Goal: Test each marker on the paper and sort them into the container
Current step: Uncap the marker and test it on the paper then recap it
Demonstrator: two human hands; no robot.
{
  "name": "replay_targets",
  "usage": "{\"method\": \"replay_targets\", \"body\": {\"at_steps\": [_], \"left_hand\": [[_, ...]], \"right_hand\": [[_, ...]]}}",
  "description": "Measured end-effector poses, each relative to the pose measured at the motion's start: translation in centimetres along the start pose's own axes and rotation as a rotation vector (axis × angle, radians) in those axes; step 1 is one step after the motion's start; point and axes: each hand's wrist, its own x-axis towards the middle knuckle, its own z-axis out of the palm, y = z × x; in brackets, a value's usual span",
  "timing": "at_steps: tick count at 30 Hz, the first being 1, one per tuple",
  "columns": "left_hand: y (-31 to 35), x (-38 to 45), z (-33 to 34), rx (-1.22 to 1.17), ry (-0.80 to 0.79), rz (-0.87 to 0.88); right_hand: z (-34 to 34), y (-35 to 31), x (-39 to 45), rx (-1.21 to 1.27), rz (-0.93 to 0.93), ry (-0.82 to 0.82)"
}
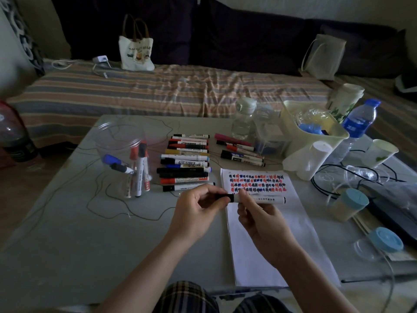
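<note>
Both hands meet over the top edge of the white paper (270,233), holding one white-barrelled marker (261,199) level between them. The left hand (198,208) pinches the marker's black cap (224,197) between thumb and curled fingers, while the right hand (261,220) grips the barrel just beside the cap with thumb and forefinger; the rest of the barrel sticks out to the right, past the right hand. Whether the cap is fully seated or partly pulled off cannot be told.

Just beyond the right hand, the upper part of the paper carries rows of small black, red and blue test marks (257,182). Directly beyond the left hand lies a row of markers (186,162) side by side on the grey table (79,233), and a smaller group of markers (241,152) lies beyond the paper. Farther left of the left hand stands a clear plastic container (126,154) with several markers upright or leaning inside. To the right of the right hand sit a blue-lidded jar (350,204) and a pale yellow bin (316,132).
</note>
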Motion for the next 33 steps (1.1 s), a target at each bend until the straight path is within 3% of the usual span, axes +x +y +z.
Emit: {"method": "replay_targets", "body": {"at_steps": [4, 8, 10, 14, 16, 19, 21, 23, 33], "left_hand": [[-0.6, 0.7, -0.9, 0.054, -0.088, 0.009], [-1.4, 1.3, -2.0, -0.059, -0.034, -0.035], [-2.0, 1.6, -2.5, -0.073, -0.015, -0.034], [-2.4, 2.3, -2.6, 0.015, -0.08, -0.012], [-2.8, 2.9, -2.7, 0.2, -0.085, 0.044], [-4.4, 3.9, -4.2, 0.705, 0.055, 0.228], [-5.5, 4.2, -5.4, 0.906, 0.098, 0.262], [-6.4, 4.3, -6.3, 0.985, 0.103, 0.233], [-8.9, 5.7, -6.9, 1.109, 0.184, 0.257]], "right_hand": [[-1.0, 0.1, 0.2, 0.064, 0.13, -0.063], [-3.4, -0.8, 1.0, 0.034, 0.201, -0.029], [-4.5, -1.5, 1.6, -0.249, 0.127, -0.044], [-3.4, -2.8, 3.7, -1.133, -0.146, -0.275], [-2.8, -3.0, 5.5, -1.323, -0.255, -0.32], [-2.8, -3.6, 8.8, -1.356, -0.452, -0.071], [-3.6, -3.9, 11.5, -1.325, -0.541, 0.142], [-4.5, -3.4, 14.2, -1.317, -0.541, 0.264], [-3.6, -0.2, 19.8, -1.545, -0.44, 0.433]]}}
